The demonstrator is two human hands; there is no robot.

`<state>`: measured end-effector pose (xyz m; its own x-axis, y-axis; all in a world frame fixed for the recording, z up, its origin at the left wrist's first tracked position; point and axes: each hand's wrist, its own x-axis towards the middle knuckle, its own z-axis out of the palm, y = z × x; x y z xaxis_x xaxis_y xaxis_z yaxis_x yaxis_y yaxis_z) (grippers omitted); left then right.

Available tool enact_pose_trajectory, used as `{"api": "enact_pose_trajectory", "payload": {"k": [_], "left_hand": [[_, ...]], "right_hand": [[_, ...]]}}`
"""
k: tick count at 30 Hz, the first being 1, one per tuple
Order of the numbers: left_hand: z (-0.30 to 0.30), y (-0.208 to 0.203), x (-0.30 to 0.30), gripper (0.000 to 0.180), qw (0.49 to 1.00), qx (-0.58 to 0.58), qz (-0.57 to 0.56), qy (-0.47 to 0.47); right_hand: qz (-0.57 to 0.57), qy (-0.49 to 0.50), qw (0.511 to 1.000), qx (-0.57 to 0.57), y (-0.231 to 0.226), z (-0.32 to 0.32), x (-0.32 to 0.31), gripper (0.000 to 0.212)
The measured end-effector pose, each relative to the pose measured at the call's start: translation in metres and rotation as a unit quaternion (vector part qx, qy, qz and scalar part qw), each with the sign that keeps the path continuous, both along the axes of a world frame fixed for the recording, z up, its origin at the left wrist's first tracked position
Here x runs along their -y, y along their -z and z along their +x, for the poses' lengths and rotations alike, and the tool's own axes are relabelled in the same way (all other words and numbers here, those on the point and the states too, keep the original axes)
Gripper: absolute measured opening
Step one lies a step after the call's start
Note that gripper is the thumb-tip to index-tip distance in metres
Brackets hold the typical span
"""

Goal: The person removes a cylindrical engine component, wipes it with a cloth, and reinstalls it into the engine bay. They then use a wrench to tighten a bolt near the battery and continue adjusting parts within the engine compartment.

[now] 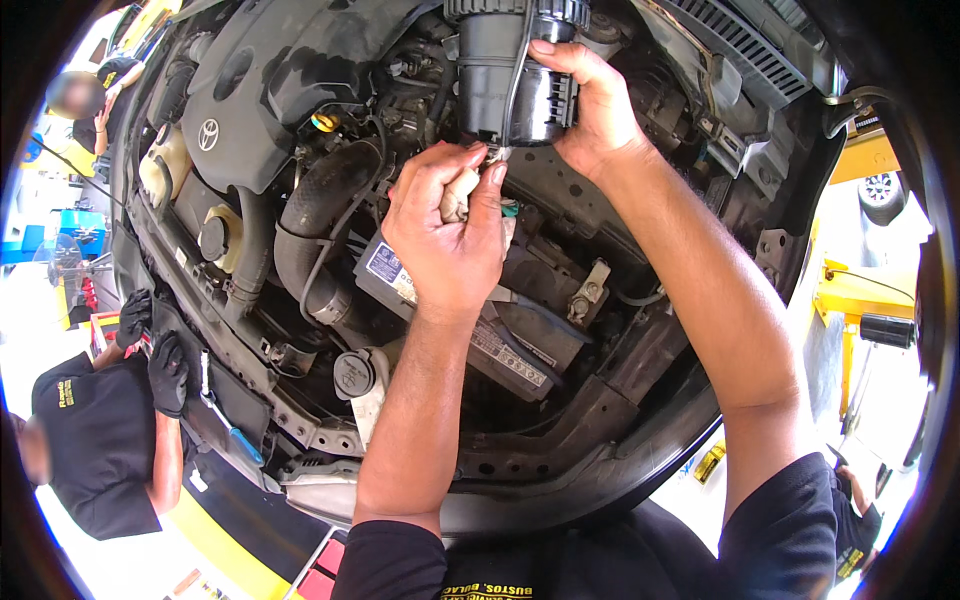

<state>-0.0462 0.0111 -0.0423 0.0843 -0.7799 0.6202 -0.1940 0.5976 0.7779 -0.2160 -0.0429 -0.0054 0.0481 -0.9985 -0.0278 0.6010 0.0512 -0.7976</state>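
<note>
A black plastic cylindrical housing (487, 85) with a ribbed collar is held up over the engine bay by my right hand (598, 112). The thumb of that hand presses a thin black hose (518, 75) along the housing's side. My left hand (445, 220) is closed around a crumpled pale cloth (458, 196), its fingertips pinched at the housing's lower edge, by a small light-coloured piece I cannot make out. Below my hands sits a car battery (505, 350), partly covered by my left hand and forearm.
A black engine cover (290, 75) lies to the left, with a thick ribbed intake hose (325, 190) beside it. A blue-handled ratchet (228, 425) rests on the car's front edge. One co-worker's gloved hand (168, 375) is near it; another person (88, 100) stands at far left.
</note>
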Motion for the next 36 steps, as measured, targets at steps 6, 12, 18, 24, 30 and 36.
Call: {"api": "enact_pose_trajectory", "payload": {"k": [6, 12, 18, 24, 30, 36], "left_hand": [[0.002, -0.002, 0.004, 0.019, 0.995, 0.095, -0.012, -0.010], [0.006, 0.004, 0.006, 0.019, 0.998, 0.046, -0.017, 0.027], [0.003, 0.004, -0.002, 0.015, 0.920, -0.239, 0.264, 0.166], [-0.001, 0.000, 0.001, 0.026, 0.834, -0.335, 0.349, 0.265], [0.006, 0.014, 0.017, 0.027, 0.861, -0.244, 0.306, 0.325], [-0.001, 0.026, 0.018, 0.021, 0.863, -0.241, 0.318, 0.312]], "right_hand": [[0.009, 0.033, 0.999, -0.011, 0.005, 0.001, 0.000, 0.033], [0.019, 0.060, 0.997, -0.033, 0.005, 0.003, -0.002, 0.034], [0.027, 0.011, 0.999, 0.016, 0.003, -0.002, 0.002, 0.034], [0.040, 0.008, 0.999, 0.031, 0.006, -0.008, 0.002, 0.040], [0.046, 0.010, 0.996, 0.071, 0.011, -0.008, 0.006, 0.042], [0.059, 0.000, 0.998, 0.032, 0.010, -0.014, 0.005, 0.042]]}}
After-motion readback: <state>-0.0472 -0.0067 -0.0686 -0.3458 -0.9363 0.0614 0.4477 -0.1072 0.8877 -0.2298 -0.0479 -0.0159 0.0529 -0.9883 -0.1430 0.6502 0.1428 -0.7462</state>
